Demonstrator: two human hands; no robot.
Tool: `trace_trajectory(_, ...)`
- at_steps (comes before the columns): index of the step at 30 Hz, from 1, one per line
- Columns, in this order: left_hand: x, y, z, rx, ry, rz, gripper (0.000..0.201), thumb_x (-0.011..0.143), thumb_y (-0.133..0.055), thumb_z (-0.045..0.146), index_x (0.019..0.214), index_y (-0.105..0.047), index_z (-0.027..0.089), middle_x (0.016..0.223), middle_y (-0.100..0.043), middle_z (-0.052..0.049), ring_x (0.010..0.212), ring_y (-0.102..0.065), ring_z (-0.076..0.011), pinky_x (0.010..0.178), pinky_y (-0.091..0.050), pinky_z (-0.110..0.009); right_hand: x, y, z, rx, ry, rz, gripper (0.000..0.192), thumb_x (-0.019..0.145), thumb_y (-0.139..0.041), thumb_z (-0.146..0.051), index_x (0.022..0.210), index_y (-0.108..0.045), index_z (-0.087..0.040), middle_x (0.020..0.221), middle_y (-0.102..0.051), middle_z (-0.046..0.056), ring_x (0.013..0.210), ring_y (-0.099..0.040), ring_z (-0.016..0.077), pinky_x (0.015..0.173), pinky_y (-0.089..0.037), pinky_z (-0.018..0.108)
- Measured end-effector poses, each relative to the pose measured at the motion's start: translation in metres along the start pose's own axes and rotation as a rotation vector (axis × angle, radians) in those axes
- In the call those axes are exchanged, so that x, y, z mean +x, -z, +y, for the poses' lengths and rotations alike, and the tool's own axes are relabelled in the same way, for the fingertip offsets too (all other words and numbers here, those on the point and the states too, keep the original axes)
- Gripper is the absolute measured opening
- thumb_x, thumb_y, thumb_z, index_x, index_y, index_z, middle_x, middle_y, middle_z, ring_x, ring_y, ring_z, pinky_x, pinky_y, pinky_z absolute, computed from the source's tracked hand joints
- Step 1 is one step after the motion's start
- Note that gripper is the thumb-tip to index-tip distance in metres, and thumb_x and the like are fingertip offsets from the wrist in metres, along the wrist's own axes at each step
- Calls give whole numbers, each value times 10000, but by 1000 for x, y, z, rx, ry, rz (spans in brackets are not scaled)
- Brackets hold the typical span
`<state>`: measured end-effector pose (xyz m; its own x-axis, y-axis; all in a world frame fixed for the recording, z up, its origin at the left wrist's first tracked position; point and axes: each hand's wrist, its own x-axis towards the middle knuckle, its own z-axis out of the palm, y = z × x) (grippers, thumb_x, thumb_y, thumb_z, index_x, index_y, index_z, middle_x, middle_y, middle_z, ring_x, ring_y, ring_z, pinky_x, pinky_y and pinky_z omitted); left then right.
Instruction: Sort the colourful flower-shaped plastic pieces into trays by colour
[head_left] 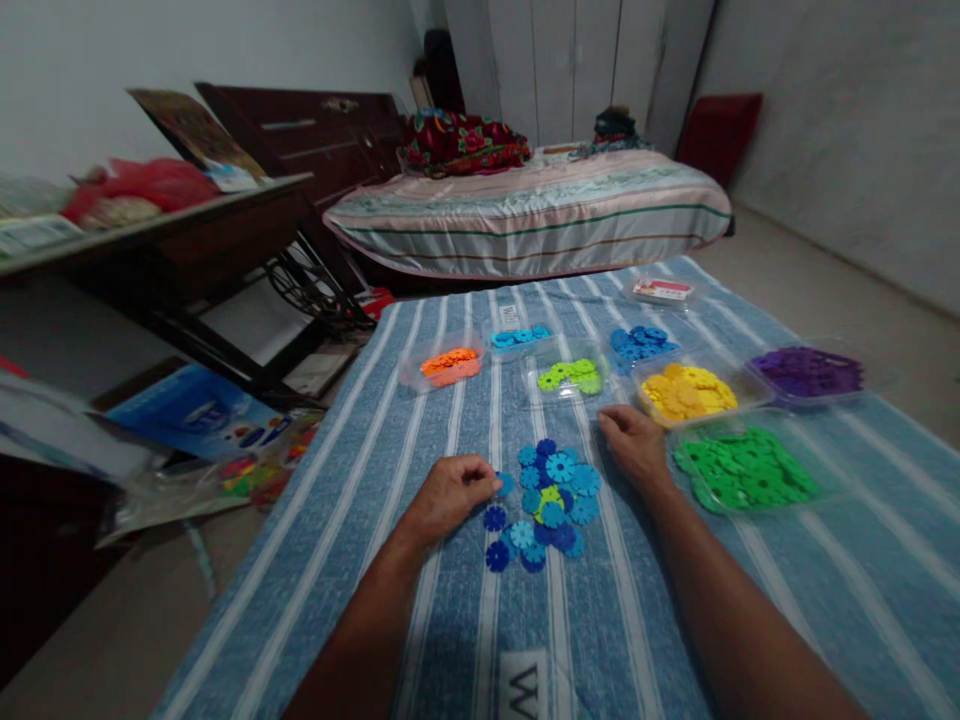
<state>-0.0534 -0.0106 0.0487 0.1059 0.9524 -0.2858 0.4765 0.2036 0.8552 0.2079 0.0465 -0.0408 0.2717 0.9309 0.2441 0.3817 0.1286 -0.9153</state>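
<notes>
My left hand (454,490) pinches a light-blue notched plastic disc (505,484) at the left edge of a loose pile. That pile (555,512) mixes light-blue, dark-blue and a few lime-green discs, lying flat and overlapping on the striped cloth. My right hand (630,440) is closed, thumb and fingers together, between the pile and the box of yellow discs (686,390). Whether anything is inside its fingers is hidden. Just beyond it sits a clear box of lime-green discs (571,376).
More clear boxes hold orange (451,366), light-blue (521,337), blue (641,342), purple (806,372) and green discs (746,468). A box with a red-and-white label (662,289) lies at the far edge. Behind stands a bed (525,220); a sewing-machine table (157,225) is left.
</notes>
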Motion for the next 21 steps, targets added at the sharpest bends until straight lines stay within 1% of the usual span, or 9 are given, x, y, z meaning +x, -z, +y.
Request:
trace_trajectory(3,16,7,7,-84,48,-15,242,620,-723,363,629,-619,145,541,-588,1,486,-474,-96,497,-346,-229,0,-1,1,1,11,4,319,770,-527,-435,800,-732,-193,812,-726,50,772,-642,218,761,-488,334)
trace_trajectory(5,36,12,19,-134,41,10,252,596,-754,351,637,-620,142,560,-627,-16,463,-476,-87,466,-337,-214,0,-2,2,9,12,4,313,773,-526,-429,797,-731,-194,808,-724,48,773,-644,220,767,-488,339)
trace_trajectory(8,79,18,50,-291,-29,140,232,589,-770,300,647,-612,141,588,-652,-21,457,-485,-71,454,-349,-189,0,-2,3,26,10,-4,308,773,-528,-426,792,-728,-192,806,-722,49,778,-649,223,771,-487,342)
trace_trajectory(11,119,15,83,-589,-101,302,172,625,-721,204,738,-606,144,647,-678,-22,549,-589,-91,521,-431,-187,0,-2,3,32,12,-11,302,772,-533,-425,783,-723,-191,796,-717,46,774,-648,219,767,-485,337)
trace_trajectory(13,132,9,95,-669,-70,352,133,651,-685,168,749,-601,137,637,-670,-23,568,-607,-95,548,-458,-193,0,-2,2,32,11,-13,303,773,-532,-426,783,-722,-191,786,-714,43,767,-646,216,762,-484,332)
trace_trajectory(14,134,5,97,-658,-50,342,115,665,-674,165,748,-602,134,635,-670,-25,563,-606,-94,546,-460,-195,0,-1,2,33,11,-14,304,774,-530,-426,784,-722,-190,784,-714,42,765,-646,215,761,-484,331)
trace_trajectory(16,127,-2,92,-531,-28,274,94,685,-669,186,730,-608,131,630,-671,-29,528,-587,-89,516,-442,-194,0,-1,2,28,14,-14,309,776,-525,-427,786,-722,-190,787,-715,44,769,-646,215,764,-481,331)
trace_trajectory(18,111,-8,80,-335,-46,179,99,693,-675,214,716,-621,134,618,-667,-21,497,-563,-85,490,-419,-192,0,-1,2,16,14,-11,312,778,-519,-430,787,-723,-193,793,-717,46,773,-646,217,764,-478,333)
trace_trajectory(21,81,-10,59,-70,-65,22,116,705,-664,251,686,-627,142,578,-637,2,470,-529,-83,483,-392,-200,0,-1,2,6,4,-5,317,775,-517,-435,792,-722,-194,807,-721,50,779,-647,219,764,-475,336)
